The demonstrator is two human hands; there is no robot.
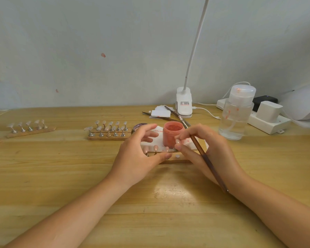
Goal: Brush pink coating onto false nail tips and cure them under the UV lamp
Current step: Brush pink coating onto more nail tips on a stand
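the person sits at a wooden surface point(61, 176) with both hands close together over a small holder strip point(179, 160). the left hand point(140, 158) is curled, and its thumb and fingers reach around the strip's near edge, likely to keep it from sliding. it is hard to see if the fingers really pinch the strip or only rest by it.

the right hand point(202, 149) holds a long brown brush point(207, 161) tucked between its fingers, with the handle pointing back toward the arm. that keeps the brush ready while the fingertips do another job. those fingertips pinch a small pale nail tip point(177, 141) just beside the pink jar point(173, 134), maybe to set it on the strip or turn it for painting.

the jar is open and stands on a white tissue point(190, 143) with pink spots on it, so drips land there and not on the wood. a few pinkish tips point(156, 147) stand on the strip between the hands.

behind the left hand, a rack of clear tips point(108, 130) waits, and another rack point(30, 127) sits far to the left. these do not look painted yet, so much of the job seems left.

the white uv lamp point(302, 104) sits at the far right edge, well apart from the hands. a clear pump bottle point(237, 113) stands between it and the jar.
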